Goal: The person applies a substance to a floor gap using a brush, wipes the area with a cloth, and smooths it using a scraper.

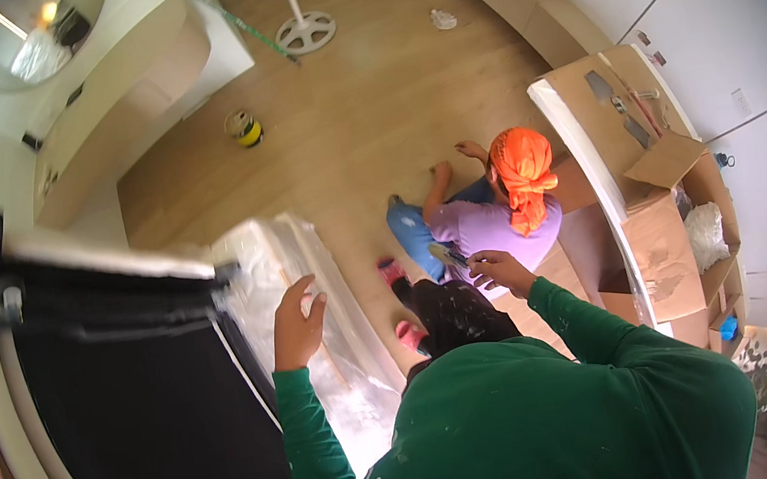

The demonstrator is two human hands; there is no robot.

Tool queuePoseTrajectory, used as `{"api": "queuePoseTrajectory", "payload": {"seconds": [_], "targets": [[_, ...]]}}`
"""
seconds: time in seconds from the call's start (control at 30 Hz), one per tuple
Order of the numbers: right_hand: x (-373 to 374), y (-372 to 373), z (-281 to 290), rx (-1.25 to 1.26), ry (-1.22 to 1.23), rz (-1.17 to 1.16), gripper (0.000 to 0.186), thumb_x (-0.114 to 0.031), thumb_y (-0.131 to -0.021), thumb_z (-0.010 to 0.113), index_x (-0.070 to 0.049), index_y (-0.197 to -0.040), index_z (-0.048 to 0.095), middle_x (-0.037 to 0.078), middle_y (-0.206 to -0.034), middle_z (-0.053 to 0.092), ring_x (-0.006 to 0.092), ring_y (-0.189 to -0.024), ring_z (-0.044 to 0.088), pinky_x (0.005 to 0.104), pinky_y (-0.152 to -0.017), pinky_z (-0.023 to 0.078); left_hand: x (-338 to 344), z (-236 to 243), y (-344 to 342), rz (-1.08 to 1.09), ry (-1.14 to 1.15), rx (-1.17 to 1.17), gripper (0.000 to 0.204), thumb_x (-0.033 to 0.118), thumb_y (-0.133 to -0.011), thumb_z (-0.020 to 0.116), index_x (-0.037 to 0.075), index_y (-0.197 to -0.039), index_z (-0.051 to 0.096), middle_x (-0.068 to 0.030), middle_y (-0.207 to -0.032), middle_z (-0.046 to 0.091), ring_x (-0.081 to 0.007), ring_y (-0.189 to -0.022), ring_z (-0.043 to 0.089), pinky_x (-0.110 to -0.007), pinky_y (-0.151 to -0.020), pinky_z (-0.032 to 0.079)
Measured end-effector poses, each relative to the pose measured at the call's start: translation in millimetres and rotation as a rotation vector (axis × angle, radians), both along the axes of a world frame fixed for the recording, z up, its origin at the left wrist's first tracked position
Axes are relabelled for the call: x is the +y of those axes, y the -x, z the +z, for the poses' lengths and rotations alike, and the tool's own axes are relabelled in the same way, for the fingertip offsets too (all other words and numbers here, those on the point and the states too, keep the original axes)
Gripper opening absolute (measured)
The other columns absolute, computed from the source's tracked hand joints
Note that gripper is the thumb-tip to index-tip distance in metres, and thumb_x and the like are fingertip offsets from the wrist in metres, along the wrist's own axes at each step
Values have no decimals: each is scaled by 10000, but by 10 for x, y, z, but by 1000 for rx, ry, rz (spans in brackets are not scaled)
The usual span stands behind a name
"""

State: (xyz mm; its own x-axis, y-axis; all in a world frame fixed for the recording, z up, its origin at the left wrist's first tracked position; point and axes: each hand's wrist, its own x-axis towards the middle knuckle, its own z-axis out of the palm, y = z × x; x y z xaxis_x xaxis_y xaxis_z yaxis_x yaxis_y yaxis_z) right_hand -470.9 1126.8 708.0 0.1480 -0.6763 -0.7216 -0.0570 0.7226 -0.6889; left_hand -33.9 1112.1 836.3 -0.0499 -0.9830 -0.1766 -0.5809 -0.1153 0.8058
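Note:
My left hand is raised at the middle left with its thumb and fingers apart. It is above or beside a long piece wrapped in clear plastic; touching or apart, I cannot tell. A small pale patch shows between its fingers, too unclear to name. My right hand is closed around a small flat tool, which looks like a putty knife with a dark handle and a greyish blade. Beyond this hand, another person in a purple top and orange headscarf sits low on the floor, hands near the boards.
Opened cardboard boxes stand at the right, with tools on top. A large black panel in a pale frame fills the lower left. On the wooden floor are a yellow and black tin, a white fan and crumpled white plastic.

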Motion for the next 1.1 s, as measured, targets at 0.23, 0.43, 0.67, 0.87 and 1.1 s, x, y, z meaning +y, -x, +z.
{"api": "queuePoseTrajectory", "payload": {"seconds": [0.23, 0.43, 0.67, 0.87, 1.1], "targets": [[-1830, -225, -1206, -214, -91, -167, 269, -288, -958, 711, -134, -1178, 688, -9, -967, 685, 102, -772, 663, 268, -599, 501, -490, -2697, -1048, 365, -1033, 581, 535, 375, -1054, 595, 167, -1533, 480, -77, -1411, 613, -318, -1076, 690, -442, -849, 576], [-3084, -652, -589, 29, -110, -120, 224, -272, -977, 700, -134, -1153, 695, -48, -885, 627, 82, -722, 611, 227, -569, 438, -716, -3006, -1267, 470, -1163, 330, 507, 416, -1028, 603, 157, -1457, 525, -105, -1390, 616, -367, -1096, 683, -515, -866, 571], [-4219, -408, -582, -90, -182, -350, 239, -248, -990, 680, -111, -1184, 698, -41, -854, 615, 98, -729, 626, 230, -592, 468, -3099, -2983, -1656, 360, -1077, 233, 462, 405, -1023, 596, 142, -1401, 551, -116, -1350, 631, -373, -1079, 687, -519, -859, 570], [-5090, -775, -723, -175, -128, -809, 190, -203, -983, 674, -95, -1138, 660, -47, -756, 562, 91, -597, 551, 251, -493, 425, -5794, -3111, -1978, 224, -911, 145, 427, 395, -1020, 590, 129, -1353, 573, -126, -1315, 644, -379, -1064, 691, -523, -852, 570], [-5968, -842, -917, -47, -213, -935, 266, -231, -958, 702, -120, -1199, 723, -35, -849, 672, 113, -725, 672, 270, -594, 498, -8464, -2944, -1362, 11, -778, 24, 390, 384, -1015, 583, 114, -1297, 598, -137, -1275, 659, -385, -1047, 696, -528, -845, 569]]}}
